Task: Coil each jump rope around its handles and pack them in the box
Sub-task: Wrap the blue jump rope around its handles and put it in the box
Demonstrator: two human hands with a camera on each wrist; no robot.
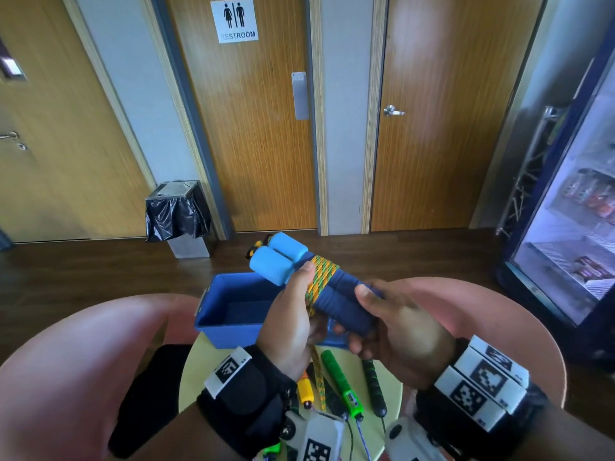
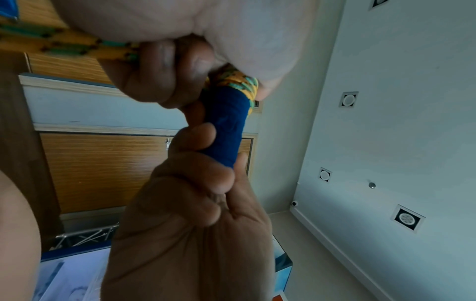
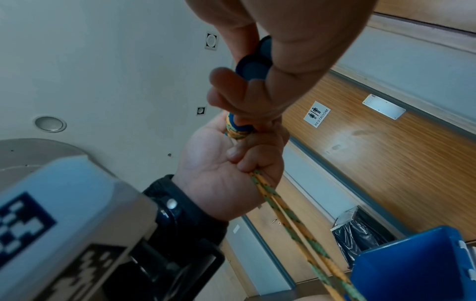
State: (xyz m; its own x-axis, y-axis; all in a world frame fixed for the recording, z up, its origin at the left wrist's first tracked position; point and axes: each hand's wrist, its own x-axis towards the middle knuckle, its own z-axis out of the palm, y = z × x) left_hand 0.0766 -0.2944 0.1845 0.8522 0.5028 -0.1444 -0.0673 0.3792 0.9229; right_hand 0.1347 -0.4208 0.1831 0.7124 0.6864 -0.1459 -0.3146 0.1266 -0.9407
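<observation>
Yellow-and-green braided rope already rings the paired blue handles, held at centre frame above the open blue box. The right hand clasps the handles' near ends while the left hand pinches the rope against the coil. The coiling step seems underway: next the hanging slack needs winding on tautly.

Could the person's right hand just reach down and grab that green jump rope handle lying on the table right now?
Probably not yet: the right hand is gripping the paired dark blue foam handles. The green plastic handle lies uncovered just below, so freeing the hand should suffice.
</observation>
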